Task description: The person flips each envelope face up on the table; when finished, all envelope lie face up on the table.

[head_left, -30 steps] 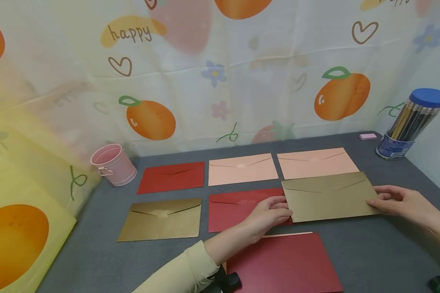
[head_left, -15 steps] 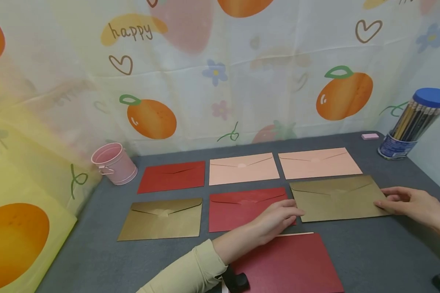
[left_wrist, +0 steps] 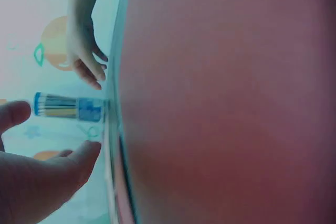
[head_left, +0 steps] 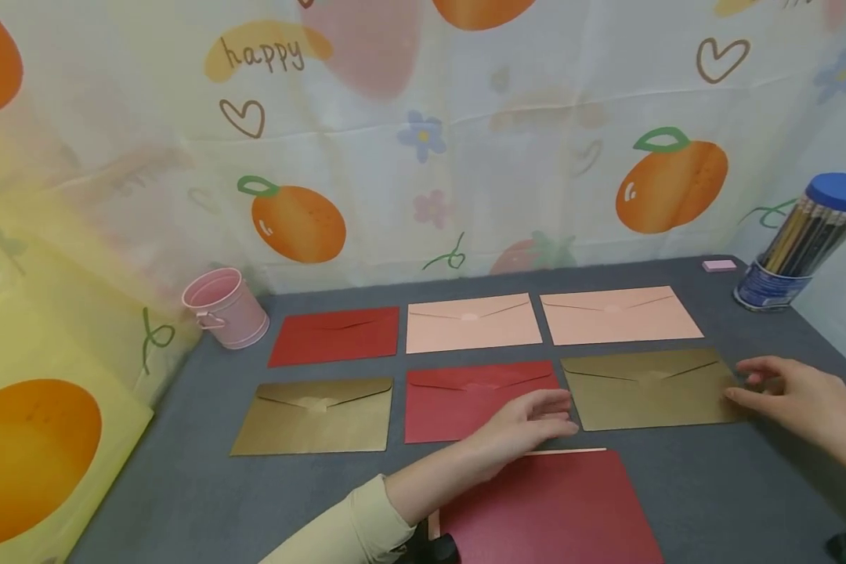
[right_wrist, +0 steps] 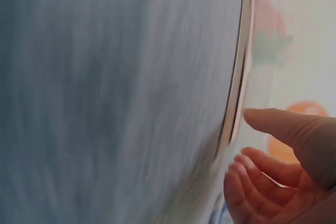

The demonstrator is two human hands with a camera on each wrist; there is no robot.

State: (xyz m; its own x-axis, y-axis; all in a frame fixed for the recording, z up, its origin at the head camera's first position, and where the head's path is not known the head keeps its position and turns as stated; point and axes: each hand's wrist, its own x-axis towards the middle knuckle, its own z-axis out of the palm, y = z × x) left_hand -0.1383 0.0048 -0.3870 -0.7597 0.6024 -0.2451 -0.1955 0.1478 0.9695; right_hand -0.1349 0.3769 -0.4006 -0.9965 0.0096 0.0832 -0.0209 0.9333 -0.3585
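A gold envelope (head_left: 648,403) lies flat on the dark grey table at the right of the front row. My right hand (head_left: 811,395) is at its right edge, thumb tip by the paper; in the right wrist view thumb and fingers are apart with nothing between them. Over the lower right corner of a red envelope (head_left: 451,407) hovers my left hand (head_left: 525,427), near the gold envelope's left edge and holding nothing. A second gold envelope (head_left: 317,427) lies to the left. Behind are a red envelope (head_left: 334,337) and two pink envelopes (head_left: 472,325).
Nearest me is a stack topped by a dark red envelope (head_left: 550,509), partly under my left forearm. A pink bucket (head_left: 229,309) stands at the back left. At the back right are a pencil jar (head_left: 804,243) and a small pink block (head_left: 719,266).
The right-hand gold envelope has shifted slightly right and down to lie flat beside the red one. Both hands have let go of it.
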